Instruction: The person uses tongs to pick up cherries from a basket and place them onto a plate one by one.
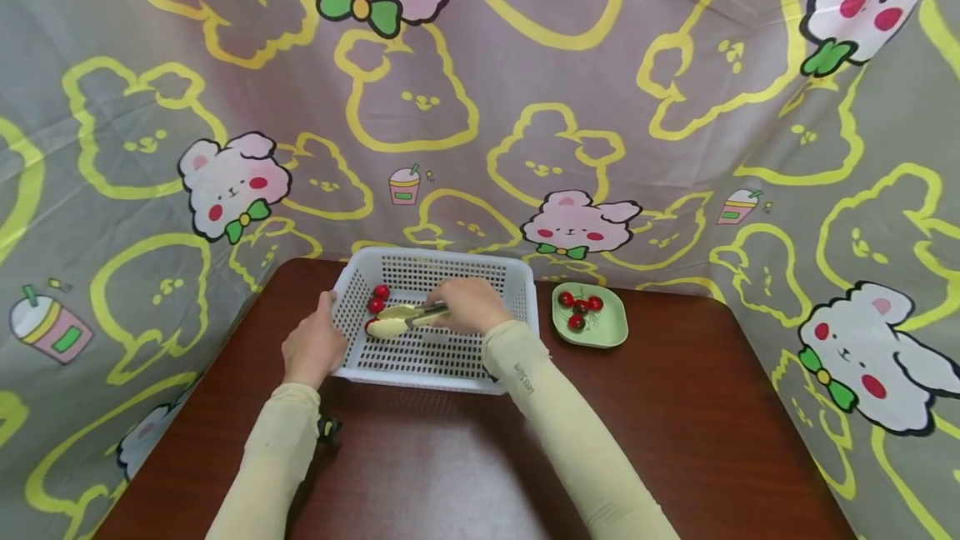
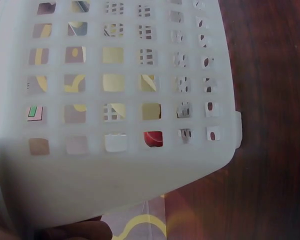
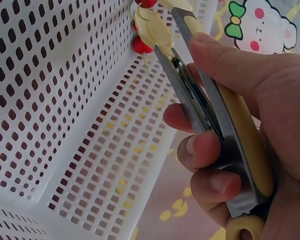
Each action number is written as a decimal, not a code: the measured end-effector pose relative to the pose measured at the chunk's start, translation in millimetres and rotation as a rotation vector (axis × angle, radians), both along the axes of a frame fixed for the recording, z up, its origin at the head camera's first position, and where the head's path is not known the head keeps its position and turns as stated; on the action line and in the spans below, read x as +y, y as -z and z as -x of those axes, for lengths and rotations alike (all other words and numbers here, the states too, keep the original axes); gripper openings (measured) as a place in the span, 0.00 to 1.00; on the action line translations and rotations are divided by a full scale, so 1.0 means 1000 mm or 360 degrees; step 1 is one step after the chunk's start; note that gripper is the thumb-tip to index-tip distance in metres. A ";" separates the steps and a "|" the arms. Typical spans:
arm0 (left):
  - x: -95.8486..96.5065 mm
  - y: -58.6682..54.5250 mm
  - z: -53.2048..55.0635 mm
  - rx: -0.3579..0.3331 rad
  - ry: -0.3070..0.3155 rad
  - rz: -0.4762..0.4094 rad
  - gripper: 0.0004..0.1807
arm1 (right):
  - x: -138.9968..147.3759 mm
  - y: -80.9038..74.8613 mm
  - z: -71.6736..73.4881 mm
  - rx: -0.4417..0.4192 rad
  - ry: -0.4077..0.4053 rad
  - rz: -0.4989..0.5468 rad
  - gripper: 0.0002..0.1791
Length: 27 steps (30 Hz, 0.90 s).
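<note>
A white perforated plastic basket [image 1: 450,380] stands on the table, and my left hand [image 1: 315,344] grips its left rim. Inside it, my right hand [image 1: 472,305] holds metal tongs [image 3: 225,120] with cream-coloured tips and handle inlays. The tong tips [image 1: 388,327] point left, low over the basket floor. Two red cherry tomatoes [image 1: 378,298] lie by the left wall. Another cherry tomato [image 3: 141,45] shows at the tong tips; whether they clasp it I cannot tell. Through the basket holes in the left wrist view, a patch of red tomato [image 2: 153,139] is visible.
Right of the basket, a pale green plate [image 1: 611,327] bears several cherry tomatoes [image 1: 581,307]. The brown wooden table [image 1: 675,423] extends to the front and right. A patterned cloth [image 1: 495,82] hangs behind the table and along both sides.
</note>
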<state>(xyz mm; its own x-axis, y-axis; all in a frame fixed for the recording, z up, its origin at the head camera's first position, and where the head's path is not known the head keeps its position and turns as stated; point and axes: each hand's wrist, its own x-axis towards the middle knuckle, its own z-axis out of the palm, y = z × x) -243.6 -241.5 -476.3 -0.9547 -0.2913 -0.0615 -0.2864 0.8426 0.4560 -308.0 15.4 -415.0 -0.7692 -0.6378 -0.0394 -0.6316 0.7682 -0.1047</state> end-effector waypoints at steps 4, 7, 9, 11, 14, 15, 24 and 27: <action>0.001 -0.001 0.000 0.0015 -0.0003 -0.0001 0.37 | 0.003 -0.003 0.000 -0.0004 0.0009 0.0015 0.19; 0.001 -0.001 -0.001 0.0012 -0.0008 -0.0003 0.37 | 0.005 -0.005 0.000 -0.0010 0.0017 0.0019 0.19; 0.001 -0.001 -0.001 0.0001 -0.0006 -0.0004 0.37 | 0.007 -0.006 0.000 -0.0012 0.0021 0.0021 0.19; 0.001 -0.001 -0.001 -0.0006 -0.0005 -0.0007 0.37 | 0.010 -0.006 0.000 -0.0010 0.0027 0.0028 0.18; 0.000 -0.001 -0.002 -0.0007 0.0006 -0.0013 0.38 | 0.014 -0.006 0.000 -0.0005 0.0038 0.0044 0.18; 0.000 -0.001 -0.002 -0.0004 0.0007 -0.0016 0.38 | 0.016 -0.006 0.000 -0.0006 0.0042 0.0053 0.18; 0.002 -0.002 -0.001 -0.0011 0.0001 -0.0004 0.37 | 0.031 -0.013 0.001 -0.0036 0.0042 0.0090 0.17; 0.002 -0.003 -0.001 -0.0012 -0.0001 0.0005 0.37 | 0.035 -0.017 0.000 -0.0026 0.0035 0.0079 0.18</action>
